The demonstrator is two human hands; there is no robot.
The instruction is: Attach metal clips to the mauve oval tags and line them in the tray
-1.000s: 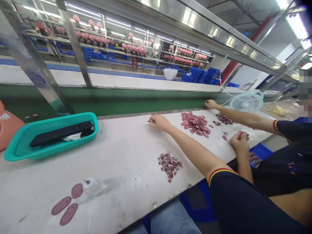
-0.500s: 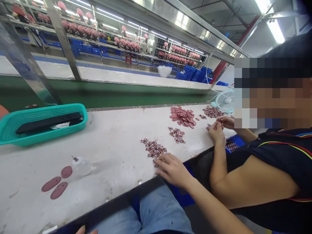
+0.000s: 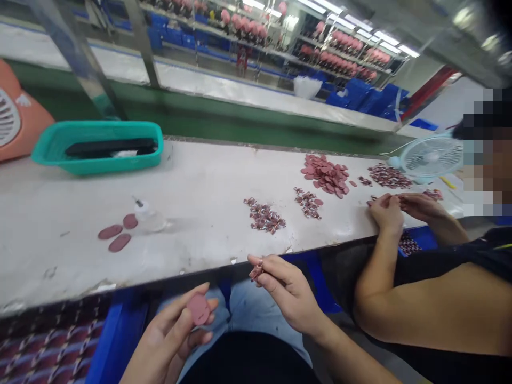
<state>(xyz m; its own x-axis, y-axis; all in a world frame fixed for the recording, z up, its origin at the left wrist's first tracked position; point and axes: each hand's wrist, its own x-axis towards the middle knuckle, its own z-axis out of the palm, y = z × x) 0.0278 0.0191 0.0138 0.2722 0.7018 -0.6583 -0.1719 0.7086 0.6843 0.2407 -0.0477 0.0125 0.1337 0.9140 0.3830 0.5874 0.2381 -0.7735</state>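
Observation:
My left hand (image 3: 168,330), low in the head view, pinches a dusky pink oval piece (image 3: 199,309) with small slits between thumb and fingers. To its right, above my lap, my right hand (image 3: 290,290) grips a small pink piece with shiny metal (image 3: 256,271) at its fingertips; its exact kind is too small to make out. Just beyond on the white table lies a pile of similar small metal-fitted pieces (image 3: 266,217), with a smaller pile (image 3: 308,204) to its right. Farther back is a heap of flat pink ovals (image 3: 326,175).
At left stand a teal basket (image 3: 96,167) holding a black object, a small clear bottle (image 3: 150,216) and loose pink ovals (image 3: 119,242). A blue crate (image 3: 106,341) sits lower left. On my right a co-worker's hands (image 3: 388,213) work near a fan (image 3: 432,157).
My right hand has lifted from the small-piece pile toward my lap with a piece in its fingertips. My left hand has risen into view with a pink oval. The view has tilted down and left.

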